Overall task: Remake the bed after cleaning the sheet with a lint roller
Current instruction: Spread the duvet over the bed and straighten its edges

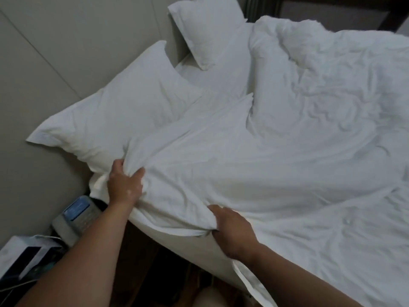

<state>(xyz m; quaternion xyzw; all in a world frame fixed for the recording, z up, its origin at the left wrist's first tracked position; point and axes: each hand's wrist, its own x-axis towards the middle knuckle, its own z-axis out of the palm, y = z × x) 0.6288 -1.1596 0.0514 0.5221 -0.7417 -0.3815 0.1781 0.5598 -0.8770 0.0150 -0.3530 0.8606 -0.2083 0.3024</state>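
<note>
Gripping the white duvet (265,151), left hand (124,185) and right hand (232,231) bunch fabric, fingertips buried; phone (77,216) at eight o'clock, screen writing unreadable.

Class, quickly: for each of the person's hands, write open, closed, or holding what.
Left hand: closed, gripping a bunch of the white duvet.
Right hand: closed, gripping the duvet's near edge.

Matt, creased white cloth duvet (276,162)
</note>
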